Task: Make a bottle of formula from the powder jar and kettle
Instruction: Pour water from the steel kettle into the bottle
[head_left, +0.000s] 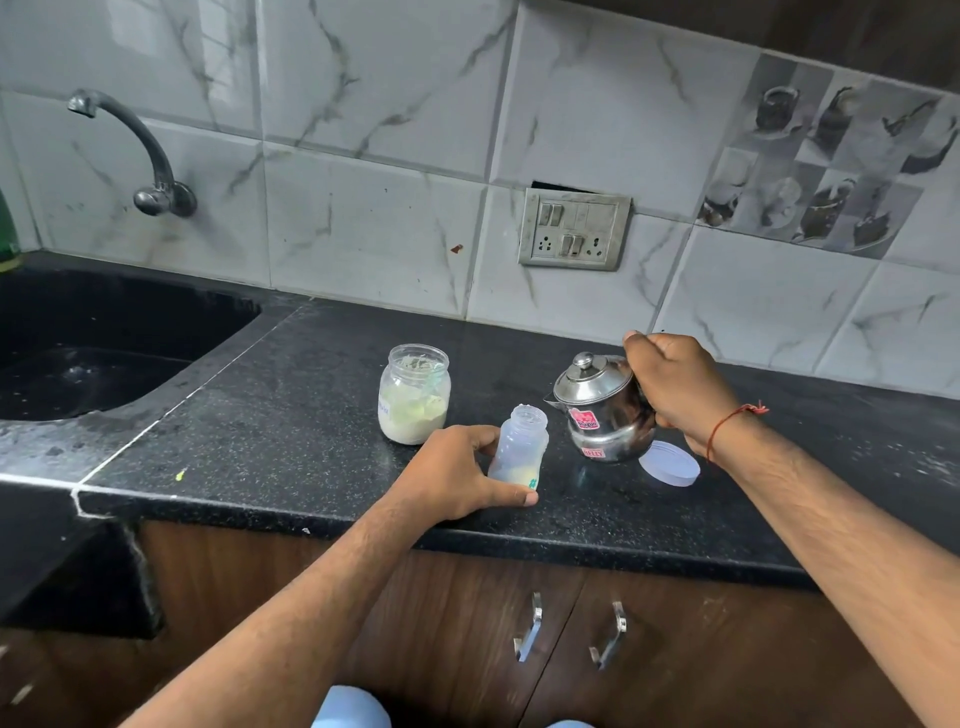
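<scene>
A small clear baby bottle (519, 447) stands uncapped on the black counter (291, 415), with pale powder at its bottom. My left hand (457, 473) wraps around its lower half. Just right of it sits a steel kettle (597, 410) with its lid on and a red sticker on the front. My right hand (675, 389) is closed around the kettle's handle side. The glass powder jar (414, 393), lidless and about half full of cream powder, stands behind and left of the bottle.
A round pale lid (670, 464) lies flat on the counter by my right wrist. A dark sink (104, 353) with a wall tap (140, 150) is at the left. A switch and socket plate (574, 228) is on the tiled wall. Cabinet doors with handles (530, 626) sit below.
</scene>
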